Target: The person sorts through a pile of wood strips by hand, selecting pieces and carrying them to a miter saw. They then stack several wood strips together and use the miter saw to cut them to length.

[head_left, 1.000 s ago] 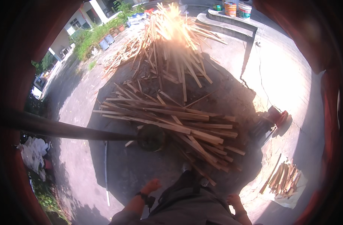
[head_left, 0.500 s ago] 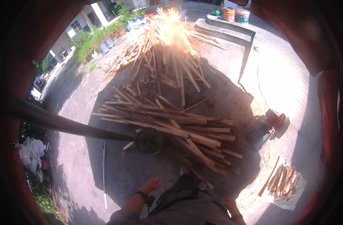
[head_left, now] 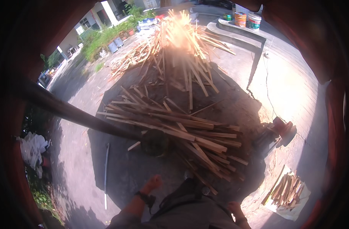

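Hanging near sticks (head_left: 197, 123), left hand (head_left: 154, 183) is fisted, while right hand's (head_left: 234, 207) grip is unclear.

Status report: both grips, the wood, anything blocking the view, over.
Left grip: nothing visible in it; right grip: unclear. Wooden sticks loosely piled ahead. Dark pole blocks part of them from view.

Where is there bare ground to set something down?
Free: the shaded patch between the pale rod and the left hand; the sunlit ground between the red machine and the short sticks. Crowded: straight ahead, with the long sticks and the wood heap beyond.
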A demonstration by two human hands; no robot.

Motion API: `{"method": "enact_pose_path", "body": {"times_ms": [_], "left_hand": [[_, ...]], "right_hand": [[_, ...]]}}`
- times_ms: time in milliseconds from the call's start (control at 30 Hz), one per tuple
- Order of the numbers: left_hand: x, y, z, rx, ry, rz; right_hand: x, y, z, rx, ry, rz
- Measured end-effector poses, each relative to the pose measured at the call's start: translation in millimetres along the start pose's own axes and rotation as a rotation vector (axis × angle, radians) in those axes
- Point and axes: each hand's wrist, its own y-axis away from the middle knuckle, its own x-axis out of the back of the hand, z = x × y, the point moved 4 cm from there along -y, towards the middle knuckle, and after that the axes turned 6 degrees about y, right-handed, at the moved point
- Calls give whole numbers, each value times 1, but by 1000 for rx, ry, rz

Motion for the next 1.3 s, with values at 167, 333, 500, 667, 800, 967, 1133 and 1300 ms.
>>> {"method": "enact_pose_path", "body": {"times_ms": [167,333,500,667,800,967,1133,1300], "left_hand": [[32,-17,118,27,193,208],[123,8,207,-141,440,726],[214,46,325,-745,123,1023],[223,31,399,-816,65,1239],[289,63,392,-681,-213,1313],[274,35,414,-706,-100,1264],[272,33,410,-696,72,1246],[280,28,400,-718,101,1220]], "right_hand": [[14,-32,51,251,247,54],[-6,-15,25,118,29,3],[-21,-12,16,175,200,-53],[-10,-41,114,54,-376,-144],[-22,-10,-35,60,294,-2],[-15,6,-23,67,285,6],[-30,10,-14,46,230,32],[-32,1,-21,-27,242,12]]}}
